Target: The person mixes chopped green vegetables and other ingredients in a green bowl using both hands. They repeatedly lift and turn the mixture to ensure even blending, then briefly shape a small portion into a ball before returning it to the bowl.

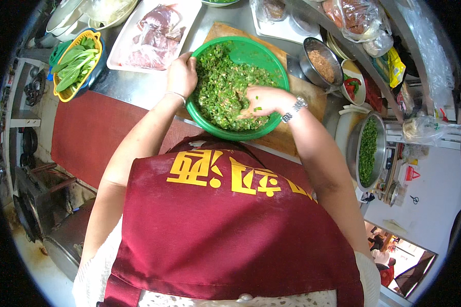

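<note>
A green plastic basin point(283, 76) rests on a wooden cutting board point(309, 94) in front of me. It holds a mixture of chopped green vegetables and paler, minced bits point(219, 92). At its left side my left hand point(183, 75), with a thin bracelet at the wrist, grips the rim. My right hand point(265, 100) reaches over the right rim into the mixture, with a metal watch band on its wrist. Its fingertips are sunk among the greens and partly hidden, and bits of green cling to the hand.
Raw meat under plastic film lies in a white tray point(117, 57). Leafy greens fill a yellow basket point(57, 90) at left. To the right stand a metal bowl point(305, 61) of brown crumbly food, a bowl of red peppers point(354, 86) and a steel basin point(382, 153) of chopped greens.
</note>
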A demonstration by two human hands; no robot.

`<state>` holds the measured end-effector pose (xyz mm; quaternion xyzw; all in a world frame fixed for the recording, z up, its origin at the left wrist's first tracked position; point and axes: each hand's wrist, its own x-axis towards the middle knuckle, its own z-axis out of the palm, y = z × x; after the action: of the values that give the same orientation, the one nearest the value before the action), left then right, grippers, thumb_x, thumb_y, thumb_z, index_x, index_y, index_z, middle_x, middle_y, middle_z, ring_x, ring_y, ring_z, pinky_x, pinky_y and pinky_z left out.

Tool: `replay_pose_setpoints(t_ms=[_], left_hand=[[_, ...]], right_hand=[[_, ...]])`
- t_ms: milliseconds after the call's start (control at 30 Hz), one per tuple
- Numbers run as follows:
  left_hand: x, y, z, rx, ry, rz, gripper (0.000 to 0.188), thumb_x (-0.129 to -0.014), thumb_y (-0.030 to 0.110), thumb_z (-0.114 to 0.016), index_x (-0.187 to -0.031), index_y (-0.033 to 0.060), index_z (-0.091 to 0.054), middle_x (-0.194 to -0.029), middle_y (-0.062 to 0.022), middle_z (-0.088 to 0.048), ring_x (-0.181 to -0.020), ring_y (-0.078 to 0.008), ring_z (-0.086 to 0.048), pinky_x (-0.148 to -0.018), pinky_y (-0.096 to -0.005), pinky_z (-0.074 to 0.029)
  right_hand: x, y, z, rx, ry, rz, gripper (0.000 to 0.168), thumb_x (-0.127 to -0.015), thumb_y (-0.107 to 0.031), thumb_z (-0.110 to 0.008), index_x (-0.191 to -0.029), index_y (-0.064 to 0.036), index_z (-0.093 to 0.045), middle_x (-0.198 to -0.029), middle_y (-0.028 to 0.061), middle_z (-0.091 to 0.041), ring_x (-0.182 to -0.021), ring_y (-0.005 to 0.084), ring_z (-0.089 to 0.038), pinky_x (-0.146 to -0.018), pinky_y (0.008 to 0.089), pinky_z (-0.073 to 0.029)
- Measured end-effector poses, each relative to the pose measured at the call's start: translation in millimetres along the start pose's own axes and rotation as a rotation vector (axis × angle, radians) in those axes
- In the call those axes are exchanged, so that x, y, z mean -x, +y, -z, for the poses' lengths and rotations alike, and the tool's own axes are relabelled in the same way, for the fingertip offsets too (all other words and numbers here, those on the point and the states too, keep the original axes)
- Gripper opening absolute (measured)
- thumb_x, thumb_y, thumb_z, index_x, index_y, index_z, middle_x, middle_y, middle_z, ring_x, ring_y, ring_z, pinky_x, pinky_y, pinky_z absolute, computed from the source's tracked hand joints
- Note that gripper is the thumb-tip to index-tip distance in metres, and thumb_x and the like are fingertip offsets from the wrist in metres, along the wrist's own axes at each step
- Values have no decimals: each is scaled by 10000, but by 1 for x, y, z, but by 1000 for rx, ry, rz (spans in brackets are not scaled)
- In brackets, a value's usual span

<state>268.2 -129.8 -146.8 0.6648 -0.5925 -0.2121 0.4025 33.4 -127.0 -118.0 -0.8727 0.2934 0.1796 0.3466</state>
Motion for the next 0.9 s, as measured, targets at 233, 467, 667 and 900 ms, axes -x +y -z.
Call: replay_pose_setpoints(t_ms=[233,467,667,900], left_hand=[[2,-6,0,-10,15,-67,238,-896,158,-512,-1002,-10,-641,-860,-264,-632,-853,-412,-618,-773,-443,-481],[1,-2,2,120,-15,-26,229,-891,128,-501,-1001,-22,-636,-844,-271,-628,-840,-417,-617,-761,-445,-481],[0,-2,4,163,-62,-34,228,-886,101,-497,-1030,-26,-622,-875,-265,-629,-842,-420,-611,-762,-447,-477],[-2,-8,2,186,-91,-17,248,-883,102,-497,-1059,-30,-610,-901,-268,-629,-866,-424,-605,-778,-452,-471]], right_hand=[[23,-47,38,-401,459,-289,376,-794,-1,-586,-1167,-15,-535,-651,125,-527,-476,166,-507,-415,316,-403],[-29,-56,-3,-1197,783,-721,141,-893,-41,-486,-1027,-10,-512,-838,65,-584,-599,126,-486,-472,256,-402],[-38,-28,-25,-917,1039,-694,163,-844,-105,-555,-914,42,-567,-845,153,-586,-770,252,-557,-648,387,-442],[-20,-46,-23,148,687,-260,215,-757,-180,-628,-653,4,-590,-755,192,-557,-729,342,-528,-663,449,-431]])
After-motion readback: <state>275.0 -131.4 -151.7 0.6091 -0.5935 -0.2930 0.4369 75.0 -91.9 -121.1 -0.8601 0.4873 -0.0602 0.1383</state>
